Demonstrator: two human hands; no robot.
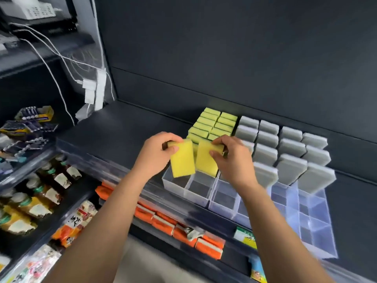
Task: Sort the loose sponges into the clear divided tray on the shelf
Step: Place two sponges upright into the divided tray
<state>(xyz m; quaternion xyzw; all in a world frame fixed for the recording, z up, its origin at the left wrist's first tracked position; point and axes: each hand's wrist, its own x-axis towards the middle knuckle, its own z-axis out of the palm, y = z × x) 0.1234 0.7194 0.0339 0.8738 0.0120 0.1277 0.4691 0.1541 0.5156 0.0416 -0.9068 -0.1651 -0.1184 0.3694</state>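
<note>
Two yellow sponges are held over the clear divided tray (196, 198) in the head view, one in each hand. The first sponge (182, 161) is pinched at its upper end between the thumb and curled fingers of the left hand (156, 155). The second sponge (205, 160) is gripped the same way by the right hand (233, 162). Both are kept on end with the yellow face turned to the camera, presumably so that each can be slid narrow edge first into a cell. Their lower edges are seen at the rim of the two empty cells at the tray's near-left corner. Whether they have entered cannot be told.

The tray is set on the dark shelf (126, 127) and runs from the centre of the view towards 4 o'clock. At 1 o'clock from the hands, filed yellow sponges (214, 123) are packed upright in two rows. At 3 o'clock, grey sponges (289, 149) are stood in their own columns, so the colours are evidently kept apart. The cells nearest the camera, at 5 o'clock, are left unfilled.

Below the shelf, orange packets (163, 219) are seen at 6 o'clock and bottles (47, 190) at 8 o'clock.
</note>
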